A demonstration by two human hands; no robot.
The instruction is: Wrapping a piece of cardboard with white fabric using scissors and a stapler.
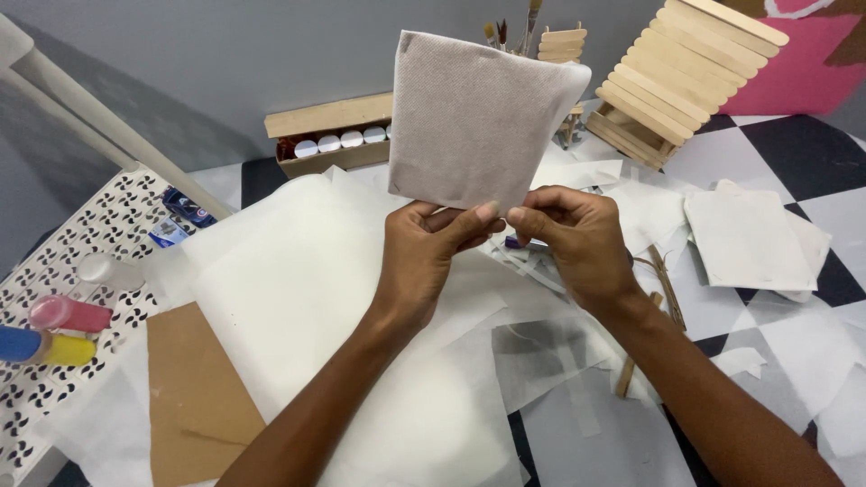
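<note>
Napkin [474, 117]: upright, long axis vertical, faces viewer
Left hand [424, 252]: pinches bottom edge
Right hand [577, 239]: pinches same edge

Both hands are raised in front of the person, close together, thumbs nearly touching. The left hand [424, 248] pinches with thumb and forefinger, its back toward the camera, the forearm running down toward the lower left. The right hand [577, 239] pinches likewise just beside the left hand, fingers curled, its forearm running off to the lower right.
</note>
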